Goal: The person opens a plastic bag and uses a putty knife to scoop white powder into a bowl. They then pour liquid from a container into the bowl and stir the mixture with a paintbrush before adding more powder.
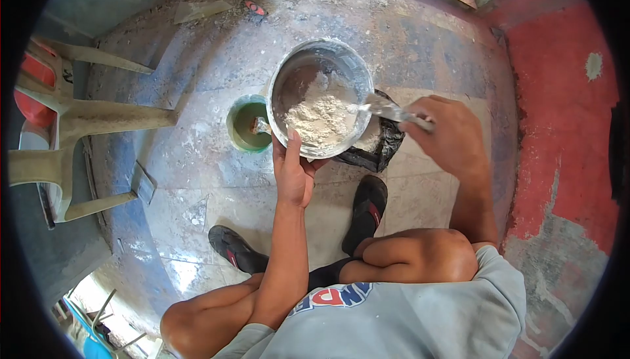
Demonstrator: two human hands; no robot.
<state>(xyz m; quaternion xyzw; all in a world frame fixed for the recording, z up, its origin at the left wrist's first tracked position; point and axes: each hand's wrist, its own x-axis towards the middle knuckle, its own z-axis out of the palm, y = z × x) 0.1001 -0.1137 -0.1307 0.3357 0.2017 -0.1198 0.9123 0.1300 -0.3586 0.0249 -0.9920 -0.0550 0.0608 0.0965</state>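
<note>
A round bucket (pixel 277 90) with pale powder (pixel 321 120) inside is tilted toward me. My left hand (pixel 294 172) grips its lower rim, thumb over the edge. In my right hand (pixel 447 132) is a putty knife (pixel 387 108), held by its handle, with its blade at the bucket's right rim. A black plastic bag (pixel 388 146) holding pale powder lies on the floor, partly behind the bucket. Left of the bucket stands a small green container (pixel 235 123) with liquid and a whitish-handled tool (pixel 261 126) in it.
An overturned plastic chair (pixel 118 117) lies at the left. My shoes (pixel 234 247) are on the dusty tiled floor (pixel 230 195) below the bucket. At the right rises a red wall (pixel 558 96). A small red object (pixel 255 8) lies at the back.
</note>
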